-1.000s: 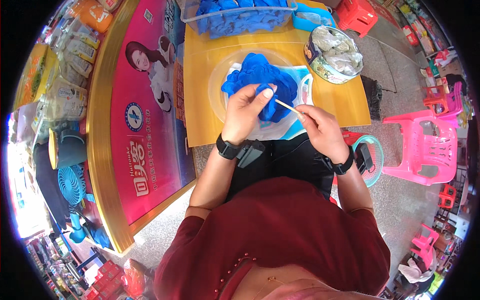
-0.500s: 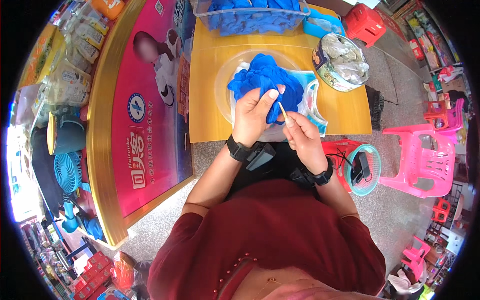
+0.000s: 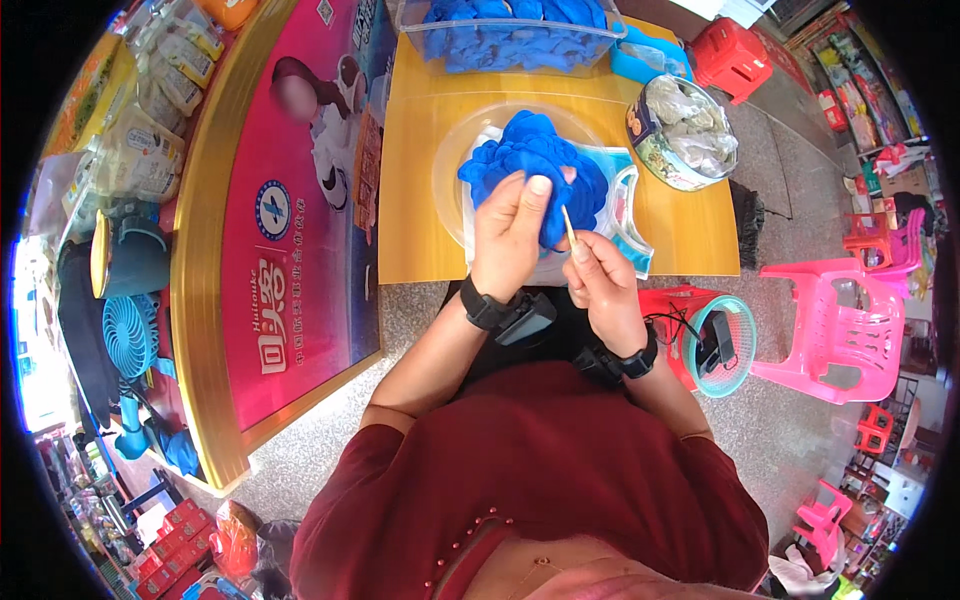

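A large blue cloth flower with many layered petals rests over a round translucent basin on the table in front of me. My left hand grips its near side, thumb pressed on top and the other fingers partly hidden by the petals. Between the thumb and fingers of my right hand is a thin pale wooden stick. Its tip points up toward the petals, close by my left thumb; whether it touches them I cannot tell. Under the flower's right side lies a white and light-blue piece.
A clear bin of blue petals stands at the table's far edge, beside a blue tray. A round tin with crumpled plastic is at the right. A glass-topped counter borders the left. A pink chair and teal basket stand right.
My right hand has shifted slightly down, and the stick stands more upright. My left hand keeps its hold on the flower. The whole view has shifted a little.
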